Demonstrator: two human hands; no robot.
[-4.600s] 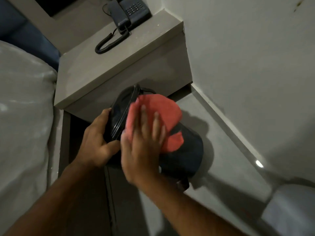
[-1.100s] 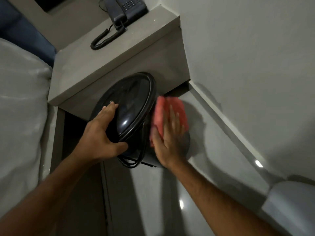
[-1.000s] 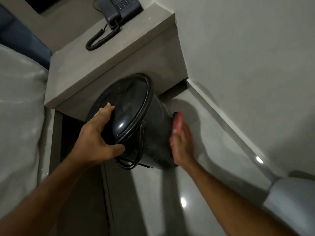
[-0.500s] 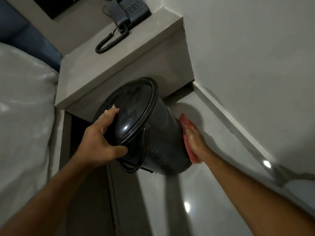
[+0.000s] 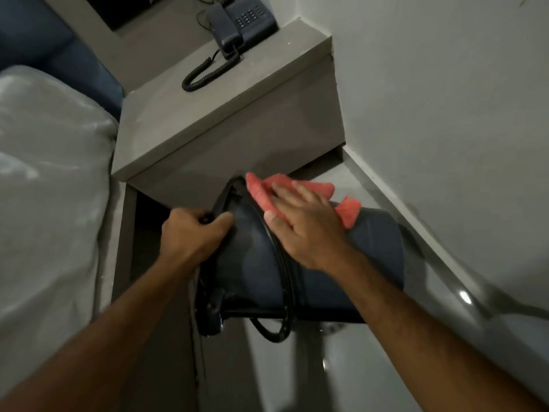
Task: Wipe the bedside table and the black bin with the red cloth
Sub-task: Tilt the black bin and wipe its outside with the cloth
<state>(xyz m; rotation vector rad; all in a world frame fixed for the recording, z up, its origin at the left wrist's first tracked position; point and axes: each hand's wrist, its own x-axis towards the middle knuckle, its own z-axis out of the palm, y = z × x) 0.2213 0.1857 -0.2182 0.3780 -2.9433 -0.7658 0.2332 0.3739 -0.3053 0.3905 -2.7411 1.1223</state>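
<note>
The black bin (image 5: 320, 263) is lying tipped on its side in front of the counter (image 5: 225, 114), lidded end toward the bed (image 5: 44, 173), with the red cloth (image 5: 297, 191) lying on its upper side under the right hand (image 5: 303, 230). The bin's far side is hidden and the floor (image 5: 371, 367) contact under it is too dark to make out, while a phone (image 5: 243, 22) is sitting at the counter's back. The right fingers (image 5: 285, 194) are lying flat and spread, pressing the cloth to the bin, and the left hand (image 5: 190, 236) is gripping the bin's rim, fingers curled tightly around it.
</note>
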